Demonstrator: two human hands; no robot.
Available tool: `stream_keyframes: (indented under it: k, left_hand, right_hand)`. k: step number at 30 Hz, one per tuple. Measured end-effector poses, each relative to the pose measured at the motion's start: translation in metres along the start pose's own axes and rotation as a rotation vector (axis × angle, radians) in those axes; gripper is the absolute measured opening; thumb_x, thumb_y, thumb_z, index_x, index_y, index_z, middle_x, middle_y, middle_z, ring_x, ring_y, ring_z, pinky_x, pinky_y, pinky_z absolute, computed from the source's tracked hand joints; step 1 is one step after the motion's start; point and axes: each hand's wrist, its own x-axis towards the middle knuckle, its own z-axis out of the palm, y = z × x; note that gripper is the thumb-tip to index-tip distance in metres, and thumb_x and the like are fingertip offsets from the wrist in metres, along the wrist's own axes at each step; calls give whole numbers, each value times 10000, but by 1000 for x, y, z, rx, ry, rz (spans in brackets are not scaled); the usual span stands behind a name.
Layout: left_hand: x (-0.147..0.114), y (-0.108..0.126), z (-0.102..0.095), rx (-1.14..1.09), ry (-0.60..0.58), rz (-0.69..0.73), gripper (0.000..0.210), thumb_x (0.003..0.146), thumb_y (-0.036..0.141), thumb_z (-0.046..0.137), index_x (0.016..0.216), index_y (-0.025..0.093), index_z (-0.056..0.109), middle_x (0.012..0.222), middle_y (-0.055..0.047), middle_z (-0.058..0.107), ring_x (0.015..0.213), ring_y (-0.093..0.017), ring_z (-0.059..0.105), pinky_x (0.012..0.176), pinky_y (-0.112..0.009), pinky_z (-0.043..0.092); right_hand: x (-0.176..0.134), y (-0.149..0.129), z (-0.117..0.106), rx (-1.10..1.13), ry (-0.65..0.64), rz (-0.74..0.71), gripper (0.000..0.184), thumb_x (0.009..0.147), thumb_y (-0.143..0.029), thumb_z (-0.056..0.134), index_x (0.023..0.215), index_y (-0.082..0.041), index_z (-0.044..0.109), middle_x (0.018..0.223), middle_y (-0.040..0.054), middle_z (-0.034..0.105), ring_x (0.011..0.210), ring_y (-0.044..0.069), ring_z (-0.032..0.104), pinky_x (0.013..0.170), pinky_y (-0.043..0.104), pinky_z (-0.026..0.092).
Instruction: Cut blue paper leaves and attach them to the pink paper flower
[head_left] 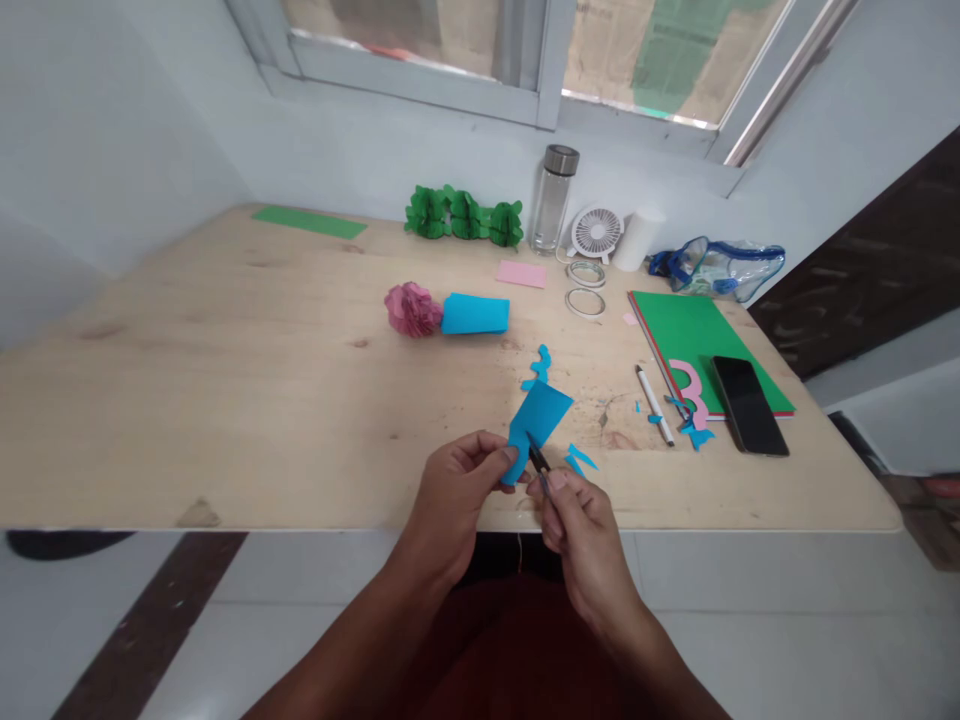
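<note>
Near the table's front edge, my left hand pinches the lower end of a piece of blue paper between thumb and fingers. My right hand is closed around small dark scissors, whose blades meet the right edge of the paper. The handles are mostly hidden by my fingers. Just beyond the paper lies a wavy blue offcut. Thin blue scraps rest to the right of the scissors.
Behind my hands lie a folded blue paper stack and a pink paper flower. To the right are a white pen, a green paper pad and a phone. A glass bottle and small fan stand at the back.
</note>
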Motion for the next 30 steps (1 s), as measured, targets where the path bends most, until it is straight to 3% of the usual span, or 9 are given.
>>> stream_keyframes:
  k: [21,30]
  left_hand:
    - [-2,0,1,-9,-28,-12,140,633,259,688,570,164,606,550,15,606,554,-118,529,601,-259,432]
    - [-2,-1,0,-4,-49,-16,141,636,258,693,579,164,603,539,24,598,557,-112,525,599,-248,425]
  right_hand:
    - [-1,0,-2,35,-21,-3,389,801,-534,590,637,-184,538,459,-90,302,406,61,216,399,227,130]
    - [-1,1,-3,38,-31,-8,367,818,-515,581,683,-174,583,453,-98,287,405,54,207,400,223,134]
